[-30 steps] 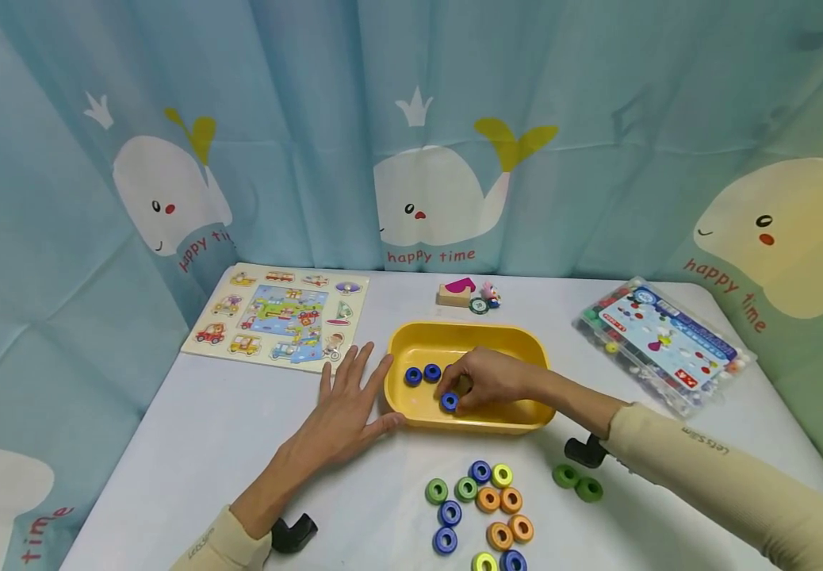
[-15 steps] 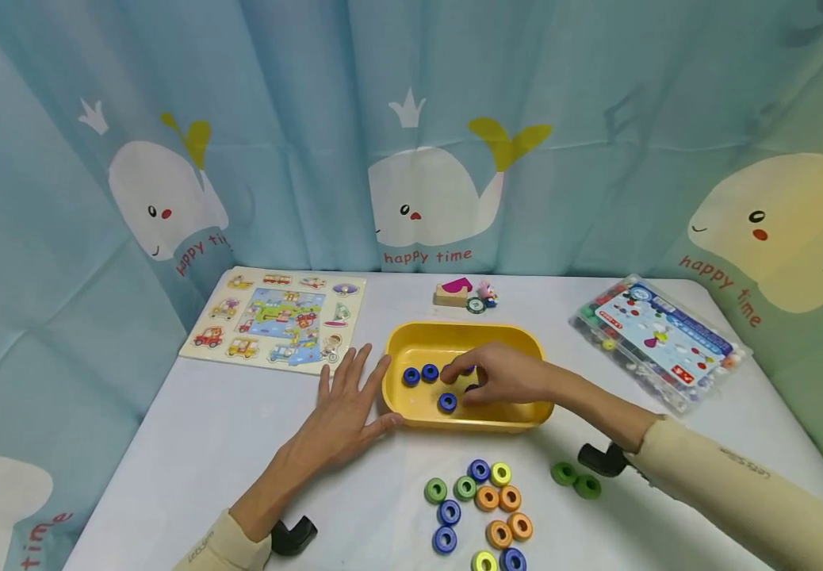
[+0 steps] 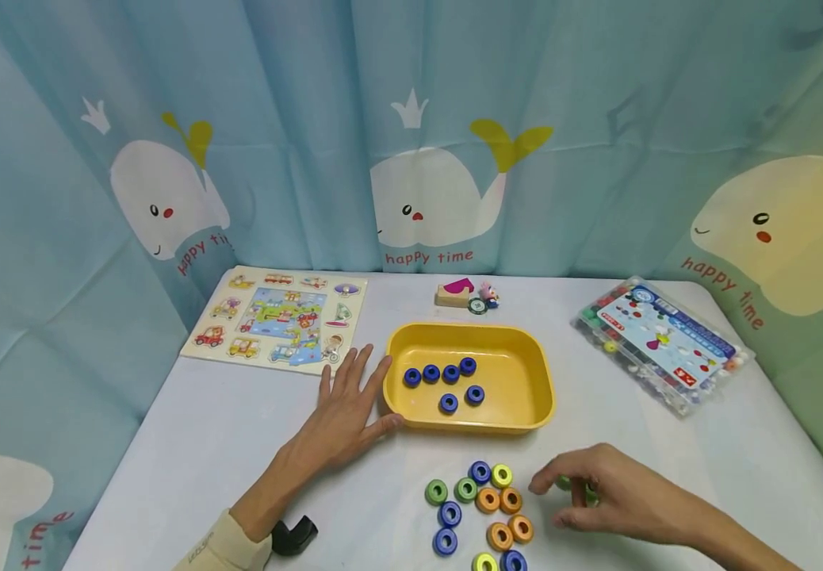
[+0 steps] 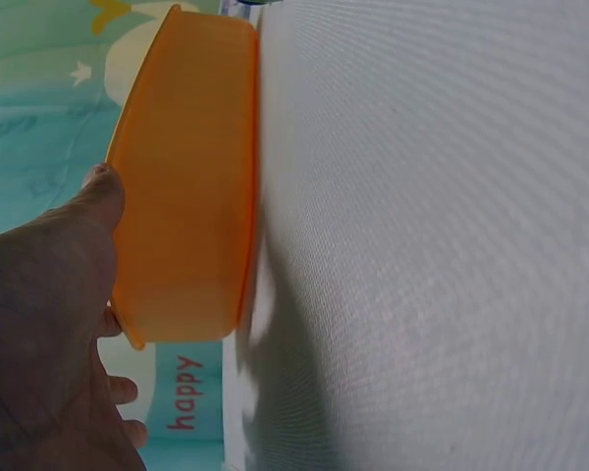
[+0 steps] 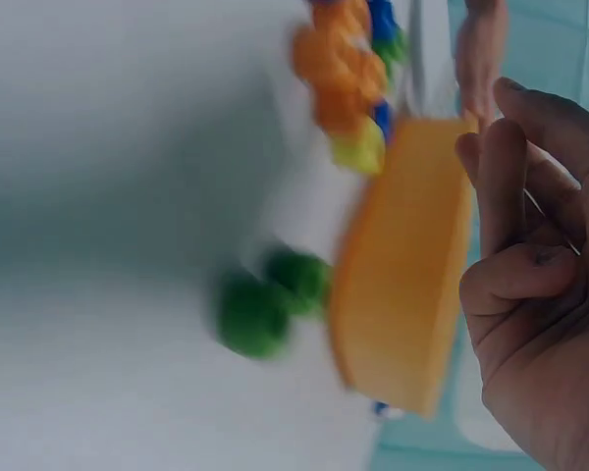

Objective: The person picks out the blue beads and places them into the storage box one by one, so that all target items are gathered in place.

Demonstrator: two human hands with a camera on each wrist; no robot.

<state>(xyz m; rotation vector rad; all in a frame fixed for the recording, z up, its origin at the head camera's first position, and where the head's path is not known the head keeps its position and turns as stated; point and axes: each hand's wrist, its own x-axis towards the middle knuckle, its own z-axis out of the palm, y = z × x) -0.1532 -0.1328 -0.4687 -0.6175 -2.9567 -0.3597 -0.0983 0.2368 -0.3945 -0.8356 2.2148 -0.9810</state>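
My left hand (image 3: pixel 346 414) has its fingers spread and touches the left end of the yellow tray (image 3: pixel 514 388); in the left wrist view the thumb lies at the rim of the orange-looking tray wall (image 4: pixel 187 186). Several blue ring beads (image 3: pixel 449 411) lie inside, toward the tray's left half. In front of the tray my right hand (image 3: pixel 618 496) is over the table, thumb and forefinger apart with nothing between them. It partly covers two green beads (image 3: pixel 563 482), which appear blurred in the right wrist view as green beads (image 5: pixel 253 316).
Left of the right hand lies a loose group of blue, green, yellow and orange beads (image 3: pixel 488 507). A picture puzzle board (image 3: pixel 269 357) is at the back left. A clear bead box (image 3: pixel 668 341) sits back right. Small toys, including a wooden block (image 3: pixel 452 300), stand behind the tray.
My right hand has let go of a blue bead in the tray and moved out, toward me and to the right, over the table. The left hand has stayed at the tray.
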